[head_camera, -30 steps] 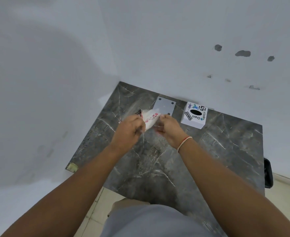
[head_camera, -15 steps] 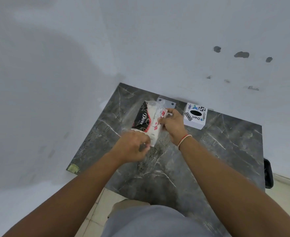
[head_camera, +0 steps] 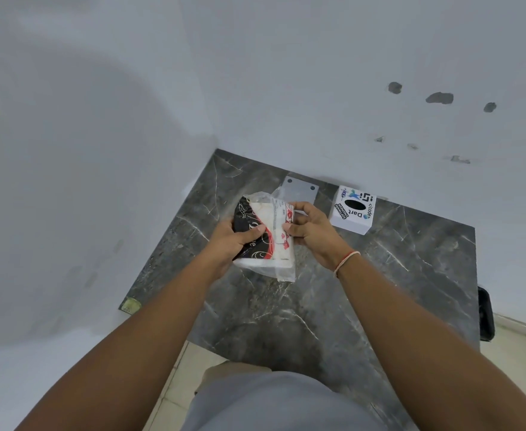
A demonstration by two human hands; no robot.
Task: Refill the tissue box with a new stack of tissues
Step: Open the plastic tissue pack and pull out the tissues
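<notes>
Now pack [head_camera: 266,241] held above surface [head_camera: 302,309], mid-left. Left hand [head_camera: 240,241] closed round dark printed end; right hand [head_camera: 309,231] pinches loose clear wrapper at right edge. Likely light, soft, squashy; film slippery, tears easily. Best grip: flat across stack faces, not by wrapper. Box [head_camera: 353,209] sits far right by wall, oval slot up.

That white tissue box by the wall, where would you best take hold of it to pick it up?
Probably by its two opposite side walls, coming down from above. The white tissue box is a small cube standing upright on the marble table, with bare table on its near and right sides. The right hand is nearest, though both it and the left hand now hold the tissue pack.
</notes>
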